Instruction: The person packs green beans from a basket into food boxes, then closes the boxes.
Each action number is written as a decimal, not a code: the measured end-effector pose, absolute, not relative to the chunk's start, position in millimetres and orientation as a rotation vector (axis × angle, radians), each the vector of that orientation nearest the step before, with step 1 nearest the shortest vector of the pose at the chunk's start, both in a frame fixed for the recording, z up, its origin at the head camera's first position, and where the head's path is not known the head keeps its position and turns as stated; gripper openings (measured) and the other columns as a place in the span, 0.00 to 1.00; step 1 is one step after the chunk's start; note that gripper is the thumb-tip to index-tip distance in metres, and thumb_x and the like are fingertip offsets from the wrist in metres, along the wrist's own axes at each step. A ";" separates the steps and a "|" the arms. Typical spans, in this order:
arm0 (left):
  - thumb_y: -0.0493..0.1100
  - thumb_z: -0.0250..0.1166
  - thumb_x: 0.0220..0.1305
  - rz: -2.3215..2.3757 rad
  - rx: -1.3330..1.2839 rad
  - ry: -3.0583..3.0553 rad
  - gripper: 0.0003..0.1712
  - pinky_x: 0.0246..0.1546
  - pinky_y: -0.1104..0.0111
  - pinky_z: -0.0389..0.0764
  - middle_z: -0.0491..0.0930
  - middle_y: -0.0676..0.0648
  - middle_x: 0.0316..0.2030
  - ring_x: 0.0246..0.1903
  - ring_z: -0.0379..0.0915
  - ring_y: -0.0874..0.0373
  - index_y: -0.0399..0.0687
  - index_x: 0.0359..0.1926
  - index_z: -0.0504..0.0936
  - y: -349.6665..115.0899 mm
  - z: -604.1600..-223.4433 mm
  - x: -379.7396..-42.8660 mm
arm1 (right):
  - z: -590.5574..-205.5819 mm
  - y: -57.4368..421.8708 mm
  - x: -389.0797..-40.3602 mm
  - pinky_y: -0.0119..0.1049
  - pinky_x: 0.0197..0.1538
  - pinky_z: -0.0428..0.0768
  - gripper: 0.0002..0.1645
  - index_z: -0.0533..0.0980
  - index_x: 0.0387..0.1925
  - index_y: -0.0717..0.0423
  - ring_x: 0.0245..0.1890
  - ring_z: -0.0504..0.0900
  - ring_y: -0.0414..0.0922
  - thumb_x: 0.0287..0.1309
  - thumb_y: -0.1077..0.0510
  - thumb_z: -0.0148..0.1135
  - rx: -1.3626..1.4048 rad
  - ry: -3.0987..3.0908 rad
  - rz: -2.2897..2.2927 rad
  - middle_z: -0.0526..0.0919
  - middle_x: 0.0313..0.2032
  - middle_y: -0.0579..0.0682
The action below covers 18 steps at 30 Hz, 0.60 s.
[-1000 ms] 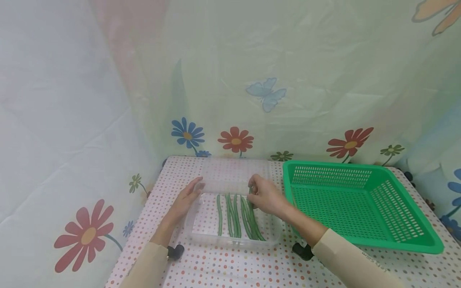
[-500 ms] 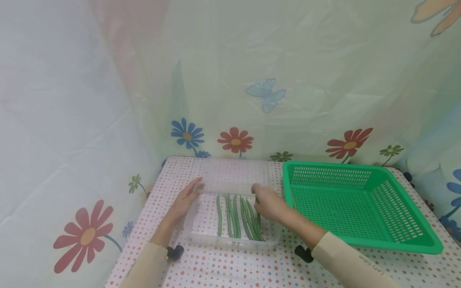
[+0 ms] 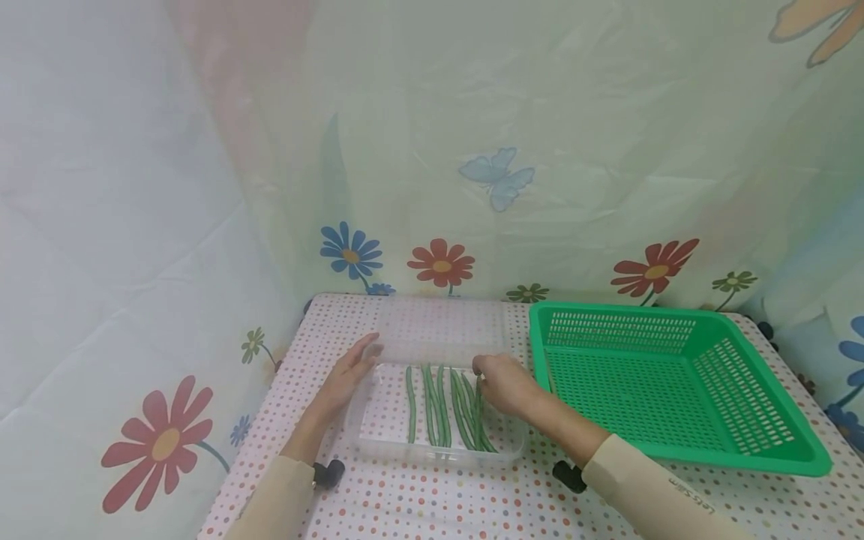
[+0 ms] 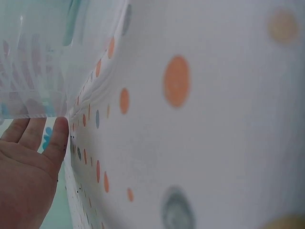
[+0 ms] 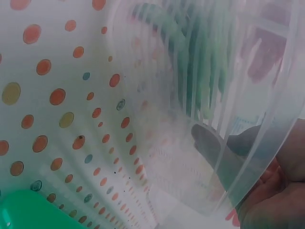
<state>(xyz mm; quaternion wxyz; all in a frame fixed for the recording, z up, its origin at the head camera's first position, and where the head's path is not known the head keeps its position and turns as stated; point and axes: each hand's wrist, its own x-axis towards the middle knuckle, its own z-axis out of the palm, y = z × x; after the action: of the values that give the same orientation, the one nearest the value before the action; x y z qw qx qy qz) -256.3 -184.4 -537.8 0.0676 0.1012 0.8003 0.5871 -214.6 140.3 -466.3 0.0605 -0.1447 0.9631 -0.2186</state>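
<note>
A clear plastic container [image 3: 378,451] lies on the dotted cloth, with several green beans [image 3: 433,405] laid lengthwise inside. My right hand [image 3: 506,384] is inside its right part, fingers curled at the far end of a green bean [image 3: 478,420] at the right of the row. Through the container's ribbed wall [image 5: 162,171], the right wrist view shows the thumb [image 5: 209,143] right at the bean ends. My left hand [image 3: 346,381] has its fingers extended along the container's far left corner. In the left wrist view those fingers [image 4: 58,136] reach the container's edge.
A green plastic basket [image 3: 776,463] stands to the right, close beside the container. Behind the container lies its clear lid [image 3: 442,319]. Black clamps [image 3: 570,476] sit near both forearms. A flowered curtain [image 3: 580,195] rises behind the table's far edge.
My right hand has moved slightly right and then toward me, lowering a bean to the right of the others. The left hand has stayed at the container's left corner.
</note>
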 end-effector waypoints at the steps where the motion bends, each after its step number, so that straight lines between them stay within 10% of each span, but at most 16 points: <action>1: 0.54 0.51 0.82 1.769 0.304 2.410 0.28 0.82 0.41 0.42 0.63 0.48 0.79 0.82 0.47 0.46 0.71 0.78 0.62 -184.3 -537.8 -256.4 | -466.5 139.8 -214.6 0.44 0.45 0.90 0.13 0.84 0.47 0.63 0.43 0.90 0.51 0.63 0.71 0.61 -0.432 2.906 -0.657 0.90 0.45 0.60; 18: 0.51 0.51 0.82 1.780 0.306 2.386 0.28 0.82 0.42 0.43 0.63 0.47 0.79 0.82 0.48 0.46 0.70 0.78 0.62 -184.9 -535.8 -255.8 | -455.9 139.5 -211.1 0.31 0.32 0.83 0.13 0.84 0.51 0.61 0.28 0.81 0.37 0.66 0.63 0.68 -0.512 2.864 -0.822 0.88 0.33 0.48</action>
<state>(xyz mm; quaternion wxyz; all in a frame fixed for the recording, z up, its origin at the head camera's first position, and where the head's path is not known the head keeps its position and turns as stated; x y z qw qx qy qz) -255.8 -184.9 -535.8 0.0744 0.1020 0.7952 0.5931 -211.1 139.5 -455.9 0.0590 -0.1692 0.9456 -0.2715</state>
